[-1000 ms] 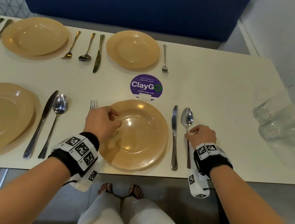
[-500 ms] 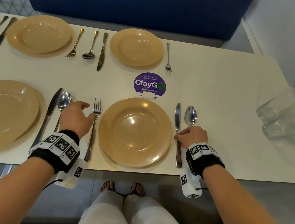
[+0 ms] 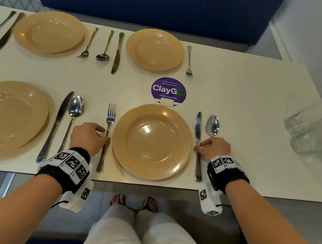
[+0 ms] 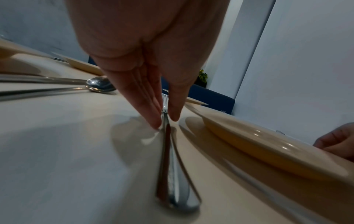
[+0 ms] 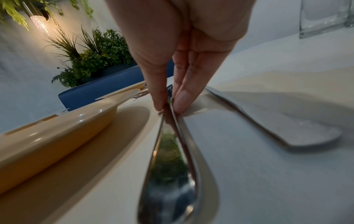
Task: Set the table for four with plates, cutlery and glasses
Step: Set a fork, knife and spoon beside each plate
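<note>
Four tan plates are laid on the table, two along the far edge and two along the near edge. At the near right plate a fork is lined up just to its left, and a knife and a spoon just to its right. The fork's handle is pinched at mid-length by the left hand, thumb on one side and fingertips on the other, with the fork lying flat on the table. The knife's handle is pinched the same way by the right hand; in the right wrist view the knife is seen tipped onto its edge between the thumb and fingers. The near left plate has a knife and a spoon on its right; its left side is out of view. Both far plates are flanked by a fork, a knife and a spoon each. Plates and cutlery are thus judged nearly done, with this setting being straightened. The glasses are grouped by the wall at the table's right end, well apart from every setting, so placing one at each plate is judged to be the main work left. A round purple sticker is seen just beyond the near right plate.
</note>
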A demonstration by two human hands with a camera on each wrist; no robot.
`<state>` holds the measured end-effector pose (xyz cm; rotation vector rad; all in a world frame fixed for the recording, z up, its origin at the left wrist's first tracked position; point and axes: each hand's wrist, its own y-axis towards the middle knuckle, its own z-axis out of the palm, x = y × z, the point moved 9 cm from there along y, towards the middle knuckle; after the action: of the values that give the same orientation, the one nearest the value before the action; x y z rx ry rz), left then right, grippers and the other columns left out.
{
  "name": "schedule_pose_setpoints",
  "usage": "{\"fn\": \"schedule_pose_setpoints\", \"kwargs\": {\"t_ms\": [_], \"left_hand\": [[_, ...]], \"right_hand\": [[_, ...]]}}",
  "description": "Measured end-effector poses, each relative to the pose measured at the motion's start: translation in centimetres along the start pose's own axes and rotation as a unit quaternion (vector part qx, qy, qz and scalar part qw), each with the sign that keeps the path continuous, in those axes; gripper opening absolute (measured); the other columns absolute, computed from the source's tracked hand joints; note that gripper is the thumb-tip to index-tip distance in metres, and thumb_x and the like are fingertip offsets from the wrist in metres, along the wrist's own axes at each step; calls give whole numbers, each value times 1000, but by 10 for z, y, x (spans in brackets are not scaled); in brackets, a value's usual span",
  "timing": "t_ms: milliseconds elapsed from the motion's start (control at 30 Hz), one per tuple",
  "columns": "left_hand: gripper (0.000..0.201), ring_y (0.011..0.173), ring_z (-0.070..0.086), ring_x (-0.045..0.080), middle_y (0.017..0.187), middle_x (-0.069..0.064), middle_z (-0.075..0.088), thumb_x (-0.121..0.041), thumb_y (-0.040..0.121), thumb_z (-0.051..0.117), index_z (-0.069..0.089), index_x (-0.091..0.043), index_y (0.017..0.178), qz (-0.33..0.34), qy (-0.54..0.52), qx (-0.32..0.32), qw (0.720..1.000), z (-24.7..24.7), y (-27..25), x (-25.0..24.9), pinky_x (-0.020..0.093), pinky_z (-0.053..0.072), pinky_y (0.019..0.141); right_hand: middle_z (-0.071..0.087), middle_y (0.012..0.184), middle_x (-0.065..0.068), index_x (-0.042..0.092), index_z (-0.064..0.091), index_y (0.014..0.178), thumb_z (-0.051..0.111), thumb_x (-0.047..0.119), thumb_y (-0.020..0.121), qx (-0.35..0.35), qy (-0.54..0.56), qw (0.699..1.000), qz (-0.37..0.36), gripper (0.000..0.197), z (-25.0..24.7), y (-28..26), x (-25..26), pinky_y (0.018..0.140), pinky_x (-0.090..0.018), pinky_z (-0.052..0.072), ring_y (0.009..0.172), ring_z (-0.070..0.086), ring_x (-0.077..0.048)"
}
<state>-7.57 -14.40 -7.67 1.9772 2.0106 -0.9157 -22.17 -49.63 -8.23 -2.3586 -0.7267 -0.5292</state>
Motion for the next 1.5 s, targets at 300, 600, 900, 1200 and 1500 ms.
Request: {"fn": "schedule_pose_setpoints", "kwargs": {"t_ms": [300, 600, 900, 1200, 1500], "left_hand": [[27, 82, 69, 22, 85, 7, 73, -23, 77, 76, 70, -13, 102, -3, -11, 16, 1000, 9, 5, 6, 40, 56, 84], [28, 82, 69, 22, 86, 6, 73, -27, 76, 76, 69, -15, 101, 0, -12, 21, 1000, 9, 6, 9, 41, 57, 83], [29, 83, 69, 22, 88, 6, 73, -29, 77, 74, 69, -14, 102, -8, -14, 27, 1000, 10, 7, 9, 39, 56, 83], [31, 89, 57, 18, 99, 4, 60, -27, 81, 69, 59, -13, 108, 59, -20, -43, 997, -24, 4, -41, 27, 41, 75], [54, 107, 52, 19, 118, 4, 53, -27, 75, 75, 49, -14, 121, 252, -89, 36, 963, 7, -3, -204, 27, 41, 88]], "right_hand": [[72, 81, -8, 26, 57, 59, 81, 21, 69, -6, 12, 1000, 3, 26, 0, 1, -3, 79, -37, 58, 77, 70, -23], [72, 80, -8, 25, 59, 61, 80, 26, 70, -5, -11, 1000, 0, 23, 1, 0, -1, 79, -37, 58, 77, 70, -22], [73, 83, -7, 15, 70, 83, 76, 30, 75, -12, -32, 999, -2, 18, -1, 4, -4, 83, -35, 56, 80, 70, -22], [66, 86, -1, 19, 67, 85, 65, 28, 79, -87, -72, 991, -65, 11, -37, 0, 31, 74, -25, 48, 78, 59, -20], [62, 93, 0, 17, 62, 105, 67, 29, 79, -135, 33, 983, -121, 29, -86, -10, 66, 81, -29, 49, 84, 58, -16]]}}
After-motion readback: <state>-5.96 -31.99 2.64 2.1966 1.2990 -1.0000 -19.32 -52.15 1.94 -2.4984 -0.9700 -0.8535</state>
